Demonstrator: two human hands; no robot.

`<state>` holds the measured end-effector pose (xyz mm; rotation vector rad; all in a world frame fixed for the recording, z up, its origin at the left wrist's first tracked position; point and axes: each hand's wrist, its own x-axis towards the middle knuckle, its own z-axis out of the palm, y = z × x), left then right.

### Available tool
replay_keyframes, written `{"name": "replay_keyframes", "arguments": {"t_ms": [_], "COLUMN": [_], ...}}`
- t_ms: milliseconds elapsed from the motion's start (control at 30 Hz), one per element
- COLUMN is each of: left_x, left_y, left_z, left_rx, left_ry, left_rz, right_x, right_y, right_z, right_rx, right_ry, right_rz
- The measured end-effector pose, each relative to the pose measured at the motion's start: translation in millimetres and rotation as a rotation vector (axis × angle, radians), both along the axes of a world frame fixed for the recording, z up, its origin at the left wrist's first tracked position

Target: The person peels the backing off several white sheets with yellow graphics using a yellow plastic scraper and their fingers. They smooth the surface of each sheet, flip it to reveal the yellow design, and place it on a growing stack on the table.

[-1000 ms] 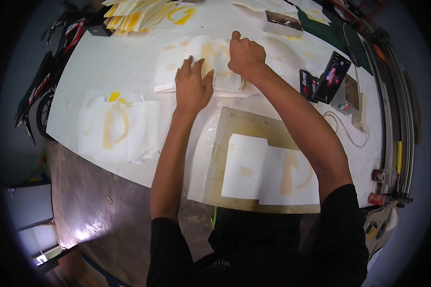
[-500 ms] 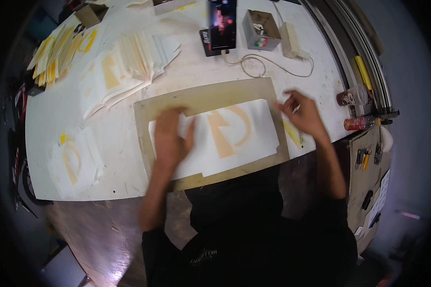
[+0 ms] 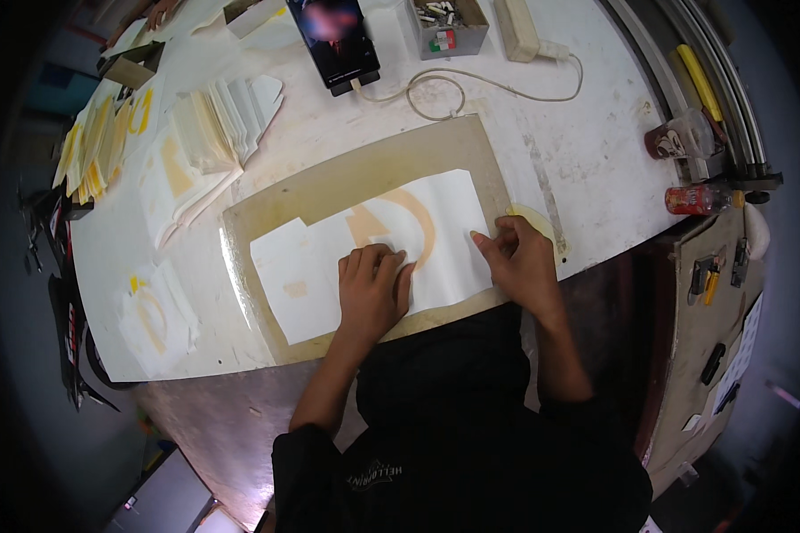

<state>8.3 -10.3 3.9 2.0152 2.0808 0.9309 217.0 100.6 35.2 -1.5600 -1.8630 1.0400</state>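
A white die-cut paper sheet (image 3: 316, 280) with a pale orange printed shape lies on a tan board (image 3: 280, 191) in front of me. My left hand (image 3: 372, 289) rests over the sheet's middle. Its fingers are bent, thumb and forefinger tips close together; whatever lies between them is hidden. At the sheet's right edge, my right hand (image 3: 526, 266) has its fingers curled and its thumb against the paper, seemingly gripping that edge. Faint creases run down the sheet near it. Just beyond the right hand shows a yellowish patch (image 3: 533, 218).
Folded printed sheets (image 3: 218, 124) and yellow-marked ones (image 3: 98, 147) sit at the far left, a smaller stack (image 3: 158, 320) nearer. A phone (image 3: 333, 40), cable, box of small items (image 3: 449, 31) and power strip (image 3: 517, 31) stand behind. Bottle (image 3: 698, 200) at right. Another person's hand (image 3: 162, 12) shows far left.
My left hand has moved right and down from the sheet's left part to its middle, its fingers closing. My right hand has come left to the sheet's right edge. The view has shifted.
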Motion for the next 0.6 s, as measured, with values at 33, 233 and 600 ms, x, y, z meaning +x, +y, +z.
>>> {"name": "replay_keyframes", "arguments": {"t_ms": [33, 233, 600], "left_x": [1, 3, -4], "left_y": [0, 0, 5], "left_z": [0, -1, 9], "left_rx": [0.001, -0.057, -0.196], "left_ry": [-0.007, -0.055, -0.496], "left_rz": [0.004, 0.027, 0.174], "right_x": [-1, 9, -28], "right_y": [0, 1, -46], "right_z": [-2, -1, 4], "right_rx": [-0.004, -0.089, 0.467], "right_ry": [0.016, 0.083, 0.003], "right_rz": [-0.047, 0.033, 0.293]}}
